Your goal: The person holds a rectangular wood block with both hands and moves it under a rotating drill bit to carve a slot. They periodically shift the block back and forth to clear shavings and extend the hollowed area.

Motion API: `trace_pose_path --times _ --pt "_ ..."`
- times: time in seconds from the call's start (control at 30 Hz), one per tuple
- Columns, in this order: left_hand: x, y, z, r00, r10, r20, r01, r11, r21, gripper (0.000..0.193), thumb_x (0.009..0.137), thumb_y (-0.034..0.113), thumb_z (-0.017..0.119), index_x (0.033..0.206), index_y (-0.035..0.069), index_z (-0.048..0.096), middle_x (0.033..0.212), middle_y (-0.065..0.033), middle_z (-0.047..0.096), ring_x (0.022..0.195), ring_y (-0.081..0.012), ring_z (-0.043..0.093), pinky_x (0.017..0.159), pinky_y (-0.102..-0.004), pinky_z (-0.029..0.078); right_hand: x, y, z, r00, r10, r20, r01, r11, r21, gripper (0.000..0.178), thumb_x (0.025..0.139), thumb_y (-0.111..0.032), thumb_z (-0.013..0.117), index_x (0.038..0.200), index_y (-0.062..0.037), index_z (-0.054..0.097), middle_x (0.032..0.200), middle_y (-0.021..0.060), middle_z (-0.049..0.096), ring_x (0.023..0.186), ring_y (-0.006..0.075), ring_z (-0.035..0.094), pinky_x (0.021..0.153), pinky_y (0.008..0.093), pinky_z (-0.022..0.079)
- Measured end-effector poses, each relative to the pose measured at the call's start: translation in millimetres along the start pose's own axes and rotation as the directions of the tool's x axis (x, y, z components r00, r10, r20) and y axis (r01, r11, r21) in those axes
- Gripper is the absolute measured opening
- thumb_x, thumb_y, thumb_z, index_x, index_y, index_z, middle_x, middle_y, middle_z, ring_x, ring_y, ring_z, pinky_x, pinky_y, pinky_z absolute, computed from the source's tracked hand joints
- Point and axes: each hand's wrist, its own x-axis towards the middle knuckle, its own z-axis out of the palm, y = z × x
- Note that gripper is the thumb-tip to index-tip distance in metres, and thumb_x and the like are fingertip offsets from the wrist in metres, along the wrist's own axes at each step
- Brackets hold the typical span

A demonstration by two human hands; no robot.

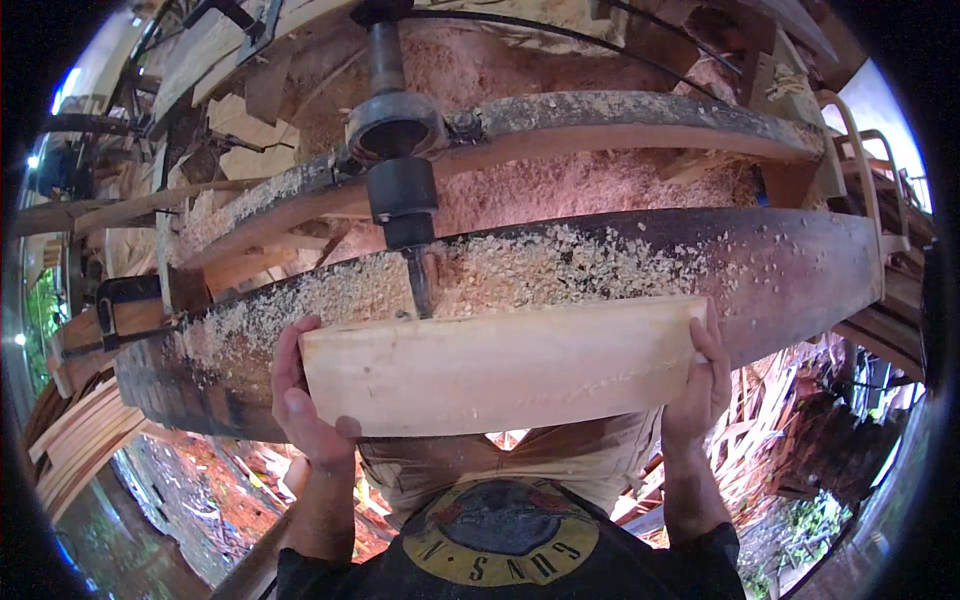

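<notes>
Between the two hands lies a pale wooden board (500, 365), held flat on the near edge of a dark machine table (790, 270). At the left end, the left hand (300, 400) grips the board with its thumb pressed up on the near edge and its fingers curled over the far corner; the forearm rises straight from the lower edge. At the right end, the right hand (700, 385) clamps the other end, fingers wrapped over the top and the wrist bent slightly inward. Touching the board's far edge, near its middle, a dark spindle bit (420, 280) points down from a black chuck (402, 195). Sawdust (520, 265) lies thick on the table just beyond the board. Farther off runs a curved wooden rail (620, 115), with more pinkish shavings (560, 180) between it and the table. Stacked wooden slats (85, 440) sit at the far left.
</notes>
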Motion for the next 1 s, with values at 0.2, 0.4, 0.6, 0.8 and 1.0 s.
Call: trace_pose_path --times 0.2,0.4,0.6,0.8,1.0 --pt "4 5 -1 0.997 -0.009 0.081 0.004 0.998 0.061 0.085 0.102 0.06 0.042 0.151 -0.009 0.04 0.146 -0.0209 0.05 0.131 -0.0293 0.051 0.11 -0.0436 0.042 -7 4 -5 1.0 -0.012 -0.001 0.012 1.0 0.018 0.039 0.1 0.001 0.035 0.126 0.0056 0.064 0.158 0.0326 0.04 0.147 0.0394 0.042 0.121 0.0486 0.033" --pt "-12 8 -5 0.998 -0.061 0.03 0.059 0.996 0.063 0.089 0.099 0.061 0.047 0.151 -0.01 0.038 0.144 -0.0204 0.05 0.127 -0.0291 0.052 0.108 -0.0439 0.042 -17 7 -13 1.0 0.014 -0.012 -0.013 0.999 0.051 0.038 0.099 0.003 0.035 0.123 0.0052 0.065 0.157 0.0342 0.04 0.144 0.0401 0.045 0.12 0.0482 0.035" --pt "-37 25 -3 0.994 -0.092 0.067 0.081 0.985 0.153 0.089 0.1 0.062 0.046 0.153 -0.008 0.037 0.145 -0.0214 0.049 0.128 -0.0297 0.052 0.109 -0.045 0.043 -24 10 -26 0.998 0.065 0.017 -0.066 0.988 0.138 0.038 0.098 0.004 0.035 0.121 0.0047 0.065 0.158 0.0349 0.038 0.146 0.0407 0.043 0.121 0.0488 0.032" --pt "-38 21 1 0.994 -0.106 0.021 0.106 0.994 -0.016 0.084 0.101 0.057 0.045 0.151 -0.01 0.038 0.143 -0.0225 0.051 0.127 -0.0299 0.053 0.108 -0.0444 0.043 -17 5 -27 0.997 0.066 -0.035 -0.062 0.993 0.099 0.038 0.096 0.004 0.036 0.121 0.0073 0.065 0.157 0.0321 0.042 0.147 0.0393 0.042 0.121 0.0477 0.034" --pt "-19 21 13 0.999 -0.022 0.048 0.013 0.983 0.185 0.075 0.103 0.052 0.043 0.147 -0.01 0.045 0.14 -0.0212 0.054 0.125 -0.0291 0.054 0.107 -0.0424 0.043 -5 11 -25 0.995 0.074 -0.064 -0.07 0.996 0.053 0.037 0.098 0.003 0.037 0.121 0.0079 0.065 0.156 0.0309 0.044 0.145 0.0366 0.045 0.12 0.0453 0.036"
